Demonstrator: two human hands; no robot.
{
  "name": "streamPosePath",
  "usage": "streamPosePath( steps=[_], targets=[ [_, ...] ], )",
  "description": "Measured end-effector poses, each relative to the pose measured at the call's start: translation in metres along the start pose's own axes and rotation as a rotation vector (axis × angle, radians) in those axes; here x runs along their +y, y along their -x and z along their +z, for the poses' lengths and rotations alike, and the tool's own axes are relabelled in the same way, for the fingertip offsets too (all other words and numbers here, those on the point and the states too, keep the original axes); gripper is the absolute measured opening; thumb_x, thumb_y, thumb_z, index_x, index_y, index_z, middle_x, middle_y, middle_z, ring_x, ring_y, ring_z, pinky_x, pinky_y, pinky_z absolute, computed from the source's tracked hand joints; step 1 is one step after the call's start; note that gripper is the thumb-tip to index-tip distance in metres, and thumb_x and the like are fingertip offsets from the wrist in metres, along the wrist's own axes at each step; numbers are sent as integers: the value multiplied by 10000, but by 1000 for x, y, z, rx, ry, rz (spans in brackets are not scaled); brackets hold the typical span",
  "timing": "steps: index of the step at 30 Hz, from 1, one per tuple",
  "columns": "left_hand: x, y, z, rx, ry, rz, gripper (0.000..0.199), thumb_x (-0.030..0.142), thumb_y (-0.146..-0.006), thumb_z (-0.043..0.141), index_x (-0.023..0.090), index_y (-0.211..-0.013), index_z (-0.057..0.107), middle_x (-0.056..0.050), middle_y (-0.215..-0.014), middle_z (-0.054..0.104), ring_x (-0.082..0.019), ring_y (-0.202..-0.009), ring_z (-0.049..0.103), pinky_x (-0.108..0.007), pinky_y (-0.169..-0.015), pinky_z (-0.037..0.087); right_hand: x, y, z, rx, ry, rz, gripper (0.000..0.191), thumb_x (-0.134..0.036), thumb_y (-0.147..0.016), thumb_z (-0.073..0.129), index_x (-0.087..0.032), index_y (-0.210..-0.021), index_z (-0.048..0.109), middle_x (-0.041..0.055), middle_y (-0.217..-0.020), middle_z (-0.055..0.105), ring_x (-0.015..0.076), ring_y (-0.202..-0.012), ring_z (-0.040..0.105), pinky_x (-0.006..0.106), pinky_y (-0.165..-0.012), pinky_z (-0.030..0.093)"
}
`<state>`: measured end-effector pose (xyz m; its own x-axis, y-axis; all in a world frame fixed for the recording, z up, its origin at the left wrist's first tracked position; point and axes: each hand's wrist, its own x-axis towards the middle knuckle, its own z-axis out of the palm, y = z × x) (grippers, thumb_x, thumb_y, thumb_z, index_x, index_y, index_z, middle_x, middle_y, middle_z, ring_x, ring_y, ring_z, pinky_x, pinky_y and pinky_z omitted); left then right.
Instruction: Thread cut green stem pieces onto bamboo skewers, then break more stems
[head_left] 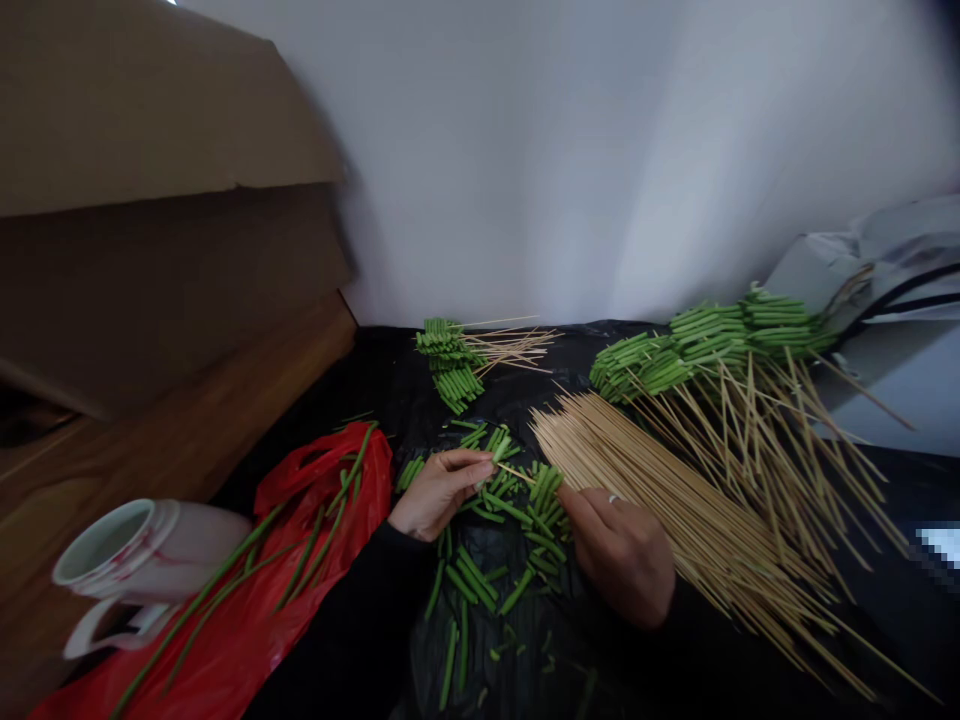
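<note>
My left hand (442, 490) pinches a short green stem piece (501, 445) between thumb and fingers. A thin wooden skewer (517, 472) runs between that piece and my right hand (621, 552), whose fingers are closed round it. A ring shows on one right-hand finger. Cut green stem pieces (474, 580) lie loose under and between both hands. To the right of my right hand is a large bundle of bare skewers (660, 480). Skewered rows of green pieces (709, 340) are stacked behind it, and a smaller stack (450, 360) lies beyond my left hand.
A red plastic bag (300, 540) with long green stems lies at the left, beside a white mug (150, 545) tipped on its side. Cardboard (165, 200) rises at the upper left, against a pale wall (510, 150). Black plastic sheeting (390, 385) covers the work surface.
</note>
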<state>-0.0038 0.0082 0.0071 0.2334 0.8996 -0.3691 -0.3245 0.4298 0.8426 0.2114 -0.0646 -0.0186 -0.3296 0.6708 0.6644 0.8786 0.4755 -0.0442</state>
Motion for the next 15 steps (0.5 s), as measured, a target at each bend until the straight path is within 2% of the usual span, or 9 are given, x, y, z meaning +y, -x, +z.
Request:
streamPosePath(
  steps=[8,15],
  targets=[
    [-4,2,3,5,-13,0,296,211,-490,892,124,-732,745,-29,-715,722,-95,-686,642,-198,-697,475,0,3,3,11,-18,-6,264,-110,-916,429,-124,-1078,638,13,-666,551,133,-588,446,311,-571,269],
    [-3,-1,2,-2,-13,46,308,216,-553,867,121,-816,739,-24,-736,702,-81,-658,619,-186,-646,472,3,-1,2,-13,-20,1,244,-127,-913,456,-144,-1075,638,7,-677,554,136,-614,463,316,-581,275]
  ],
)
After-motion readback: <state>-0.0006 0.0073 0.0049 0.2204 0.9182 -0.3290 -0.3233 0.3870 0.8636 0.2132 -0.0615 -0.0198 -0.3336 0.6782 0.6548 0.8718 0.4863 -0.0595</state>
